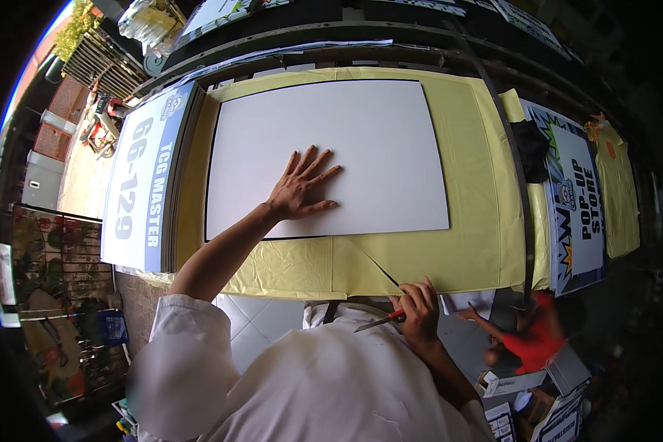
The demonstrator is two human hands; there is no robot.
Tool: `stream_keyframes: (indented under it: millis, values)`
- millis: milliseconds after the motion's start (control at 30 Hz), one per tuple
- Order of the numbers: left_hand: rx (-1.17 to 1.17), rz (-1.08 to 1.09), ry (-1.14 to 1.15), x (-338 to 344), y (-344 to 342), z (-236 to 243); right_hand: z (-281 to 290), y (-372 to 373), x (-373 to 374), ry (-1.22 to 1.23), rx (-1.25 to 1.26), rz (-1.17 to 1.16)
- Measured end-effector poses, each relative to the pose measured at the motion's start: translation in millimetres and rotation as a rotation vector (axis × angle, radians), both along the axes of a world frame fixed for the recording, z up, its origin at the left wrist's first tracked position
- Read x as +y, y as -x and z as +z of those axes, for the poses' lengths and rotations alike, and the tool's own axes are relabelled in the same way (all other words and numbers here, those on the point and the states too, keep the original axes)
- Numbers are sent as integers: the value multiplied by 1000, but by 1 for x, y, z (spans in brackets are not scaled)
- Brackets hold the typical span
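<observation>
A white board (272,125) with dark edges lies flat on a yellow sheet (479,184) that covers the table. My left hand (302,188) rests palm down on the board, its fingers spread. Just off the table's near edge, in front of my body, my right hand (418,313) is closed round the red handle of a knife (379,322). Its narrow blade points left. A thin dark strip (379,268) runs over the yellow sheet to the right fingers; whether they grip it too, I cannot tell.
A stack of printed boards (144,177) stands at the table's left end. More printed boards (578,199) lie past a dark metal bar (519,214) on the right. A person in a red top (534,339) crouches at lower right beside boxes (512,383). Racks of boards line the back.
</observation>
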State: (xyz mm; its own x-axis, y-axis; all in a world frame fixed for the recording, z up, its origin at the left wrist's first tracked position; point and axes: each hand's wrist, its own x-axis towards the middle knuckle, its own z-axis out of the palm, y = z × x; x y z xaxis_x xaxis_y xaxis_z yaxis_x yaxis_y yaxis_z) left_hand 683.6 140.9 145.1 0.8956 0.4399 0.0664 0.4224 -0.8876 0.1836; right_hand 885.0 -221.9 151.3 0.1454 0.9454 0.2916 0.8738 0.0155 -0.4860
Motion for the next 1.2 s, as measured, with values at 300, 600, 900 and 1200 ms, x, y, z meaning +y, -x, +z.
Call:
stream_keyframes:
  millis: [300, 600, 900, 1200]
  values:
    - [-27, 4, -1, 0, 2, -2, 3, 9, -7, 22, 212, -71]
    - [-47, 3, -2, -1, 3, -3, 37, 22, 3, 206, 396, -3]
    - [-99, -9, 14, 3, 4, -9, 43, -61, 27, 29, -267, -10]
    - [-337, 108, 219, 18, 31, 13, 86, -27, 83, 508, 430, -204]
